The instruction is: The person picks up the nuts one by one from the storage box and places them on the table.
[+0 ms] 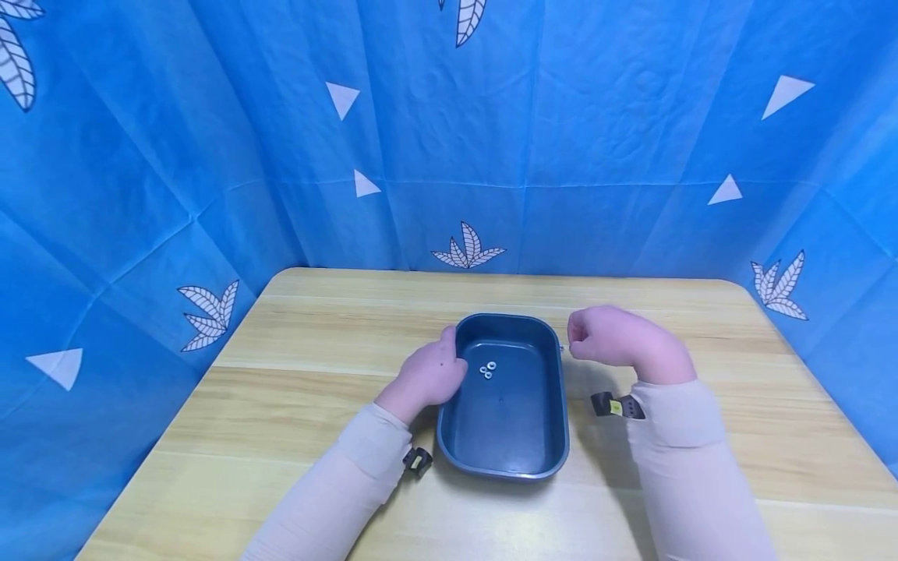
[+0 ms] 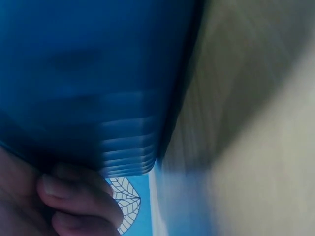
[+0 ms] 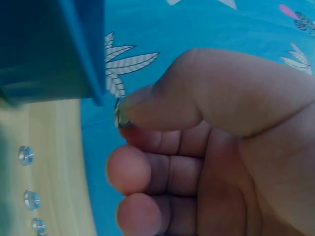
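A dark blue plastic tray (image 1: pixel 501 421) lies on the table. Its left rim is gripped by my left hand (image 1: pixel 429 374); in the left wrist view, curled fingers (image 2: pixel 81 199) lie against the tray's outer wall (image 2: pixel 93 73). Three small metal nuts (image 1: pixel 491 365) rest inside it, left of centre. Just beyond the right rim is my right hand (image 1: pixel 620 336), bent at the wrist. Between thumb and forefinger it pinches a small shiny metal nut (image 3: pixel 119 113), seen edge-on in the right wrist view. Several more nuts (image 3: pixel 32 200) appear on the wood there.
The pale wooden table (image 1: pixel 316 327) has rounded far corners. A blue patterned curtain (image 1: pixel 449 140) hangs behind it and along both sides. Black wrist devices (image 1: pixel 609 404) stick out from the light sleeves.
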A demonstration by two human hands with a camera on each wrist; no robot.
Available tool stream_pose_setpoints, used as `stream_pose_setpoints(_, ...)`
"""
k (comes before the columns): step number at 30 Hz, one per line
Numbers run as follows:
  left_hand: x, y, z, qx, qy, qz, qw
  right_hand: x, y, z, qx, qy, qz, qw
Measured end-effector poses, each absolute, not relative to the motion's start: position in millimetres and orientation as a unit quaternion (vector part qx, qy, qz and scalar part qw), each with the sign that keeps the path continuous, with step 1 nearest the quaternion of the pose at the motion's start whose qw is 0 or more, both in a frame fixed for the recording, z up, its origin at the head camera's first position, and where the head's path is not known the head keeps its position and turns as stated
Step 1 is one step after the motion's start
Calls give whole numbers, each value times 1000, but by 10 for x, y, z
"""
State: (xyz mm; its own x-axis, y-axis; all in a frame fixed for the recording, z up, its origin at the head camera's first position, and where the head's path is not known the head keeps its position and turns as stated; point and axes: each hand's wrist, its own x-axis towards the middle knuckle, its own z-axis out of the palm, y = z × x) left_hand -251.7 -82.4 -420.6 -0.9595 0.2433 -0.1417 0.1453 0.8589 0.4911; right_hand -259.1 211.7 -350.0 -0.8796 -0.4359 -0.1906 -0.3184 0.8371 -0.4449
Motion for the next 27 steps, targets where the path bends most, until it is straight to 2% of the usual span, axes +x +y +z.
stream_pose_setpoints(16, -2523, -846, -4211, 88, 959, 251, 101, -2804, 2068, -3903, -186, 952, -153, 190)
stream_pose_setpoints(27, -2525, -846, -4212, 94, 961, 241, 98, -2850, 2021, -4031, -169, 957, -132, 197)
